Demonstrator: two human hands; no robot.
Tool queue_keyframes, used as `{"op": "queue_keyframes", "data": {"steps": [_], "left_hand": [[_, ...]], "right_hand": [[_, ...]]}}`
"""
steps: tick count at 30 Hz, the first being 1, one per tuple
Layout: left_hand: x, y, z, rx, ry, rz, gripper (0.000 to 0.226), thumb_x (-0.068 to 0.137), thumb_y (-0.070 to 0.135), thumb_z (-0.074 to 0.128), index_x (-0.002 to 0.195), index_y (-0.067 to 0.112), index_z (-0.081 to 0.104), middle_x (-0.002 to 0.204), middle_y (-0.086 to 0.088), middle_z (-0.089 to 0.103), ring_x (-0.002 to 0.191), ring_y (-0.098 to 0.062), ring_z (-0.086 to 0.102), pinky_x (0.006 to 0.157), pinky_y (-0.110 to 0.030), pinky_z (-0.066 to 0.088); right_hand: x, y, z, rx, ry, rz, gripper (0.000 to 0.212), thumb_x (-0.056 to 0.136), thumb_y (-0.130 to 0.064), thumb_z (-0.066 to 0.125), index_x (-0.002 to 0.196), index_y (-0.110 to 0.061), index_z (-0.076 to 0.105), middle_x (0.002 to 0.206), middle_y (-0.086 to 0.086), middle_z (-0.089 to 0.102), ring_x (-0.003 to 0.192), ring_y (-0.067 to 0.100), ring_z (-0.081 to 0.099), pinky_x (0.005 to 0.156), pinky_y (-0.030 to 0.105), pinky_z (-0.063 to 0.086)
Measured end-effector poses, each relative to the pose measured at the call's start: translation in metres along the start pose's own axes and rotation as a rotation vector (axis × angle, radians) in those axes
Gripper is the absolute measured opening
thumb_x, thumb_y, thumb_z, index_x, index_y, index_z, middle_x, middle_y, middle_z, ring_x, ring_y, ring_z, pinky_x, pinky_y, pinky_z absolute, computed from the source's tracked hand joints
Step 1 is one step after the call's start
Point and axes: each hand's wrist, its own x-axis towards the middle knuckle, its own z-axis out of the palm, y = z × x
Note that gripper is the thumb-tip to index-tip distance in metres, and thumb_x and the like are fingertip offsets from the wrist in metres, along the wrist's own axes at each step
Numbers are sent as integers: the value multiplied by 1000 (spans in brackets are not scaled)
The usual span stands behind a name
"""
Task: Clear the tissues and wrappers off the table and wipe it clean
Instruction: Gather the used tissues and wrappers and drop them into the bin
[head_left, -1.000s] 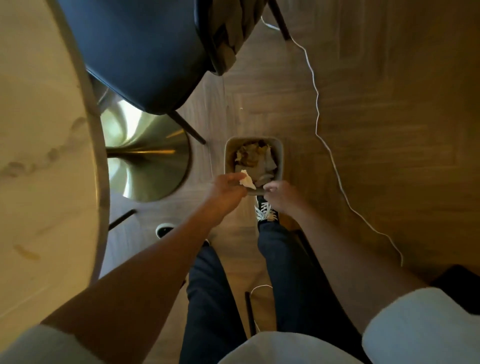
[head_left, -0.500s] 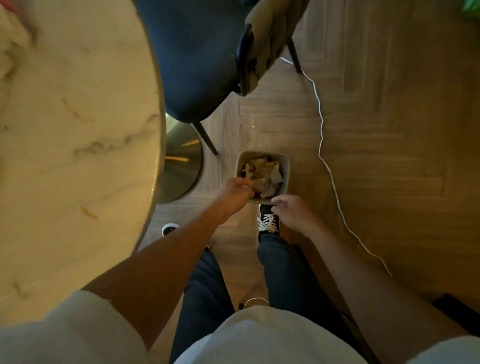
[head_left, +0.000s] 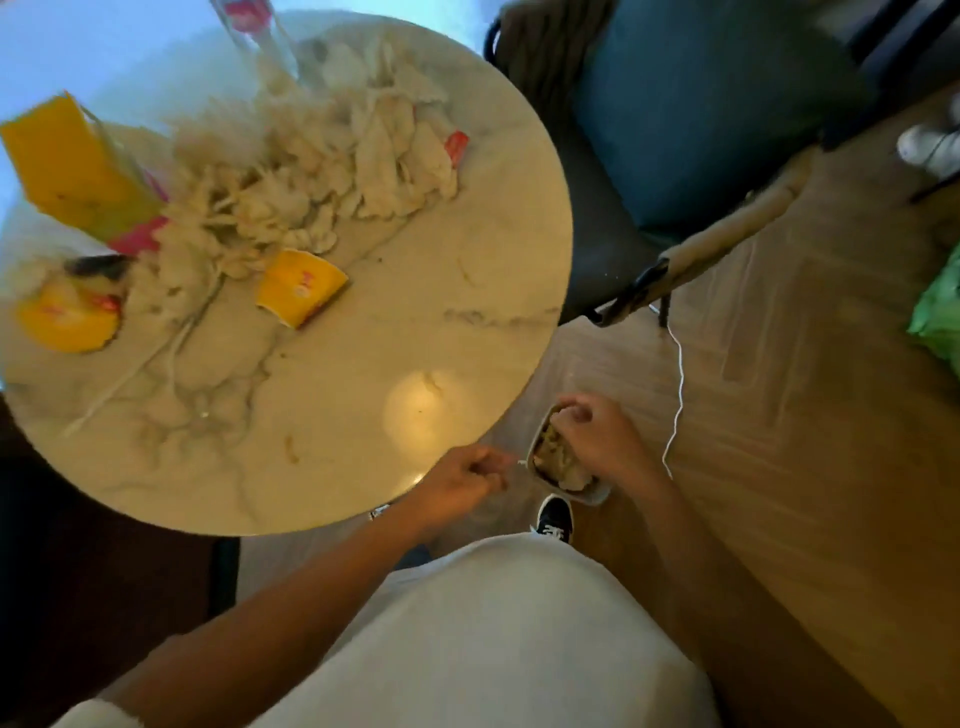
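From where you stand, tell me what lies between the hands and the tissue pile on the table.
Nothing visible blocks it. Both hands, left and right, are down at the bin past the table's near edge. Bare marble lies between them and the tissue pile; the yellow cup lies tipped at the pile's near side.

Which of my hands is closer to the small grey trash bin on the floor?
Right. Your right hand is over the small grey trash bin, fingers curled at its rubbish. Your left hand sits just beside the bin's rim, by the round marble table edge.

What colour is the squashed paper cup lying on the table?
Yellow, with a small red mark; the paper cup shows in the head view.
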Motion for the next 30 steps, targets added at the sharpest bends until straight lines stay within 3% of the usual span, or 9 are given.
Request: {"op": "queue_keyframes", "data": {"steps": [3,6,14,18,21,25,27,30], "left_hand": [[-30,-18,-45,-180,67,42,28,90,-4,54,110,12,67,92,3,68,79,-5,62,61,-10,47],[-53,-34,-92,-300,157,71,25,88,1,59,101,20,70,92,3,72,82,-8,64,71,-18,50],[-87,-64,-204,-444,398,123,22,93,8,55,108,20,67,100,0,71,91,-13,65,83,-28,51],[-91,-84,-251,-521,468,111,18,93,12,58,106,20,67,97,-1,71,88,-14,64,85,-32,51],[-87,-98,-286,-555,518,99,16,93,13,60,103,21,68,90,-1,71,84,-14,64,81,-30,51],[-80,-111,-327,-595,580,78,19,93,10,58,104,21,68,94,-3,69,82,-15,62,79,-30,52],[-77,-112,-341,-607,587,81,19,93,10,57,108,19,67,96,-3,69,84,-15,62,80,-31,52],[-73,-113,-356,-625,593,105,25,91,6,59,113,18,64,99,-1,68,86,-13,61,82,-29,52]], "right_hand": [[-3,-54,24,-51,-66,-116,28,95,-29,54,122,-24,60,113,-2,61,104,14,57,83,27,44],[0,-107,55,-122,-138,-214,28,95,-30,55,121,-24,63,108,-4,60,99,10,57,83,25,44],[26,-211,164,-252,-210,-389,30,90,-27,57,120,-25,64,104,-5,62,93,8,58,81,22,41],[37,-256,227,-261,-262,-460,42,91,-21,57,132,-24,55,97,0,62,85,11,59,76,24,48],[55,-283,272,-422,-245,-563,53,91,-21,55,142,-27,44,110,6,61,101,19,58,87,33,48],[83,-302,311,-614,-234,-621,59,92,-20,46,148,-33,32,121,10,55,113,30,53,89,39,46],[96,-305,320,-664,-135,-621,45,94,-20,45,139,-22,47,126,14,56,115,32,53,90,39,46],[97,-305,322,-613,6,-670,20,93,-18,51,100,-6,66,100,14,64,95,30,59,76,36,43]]}}
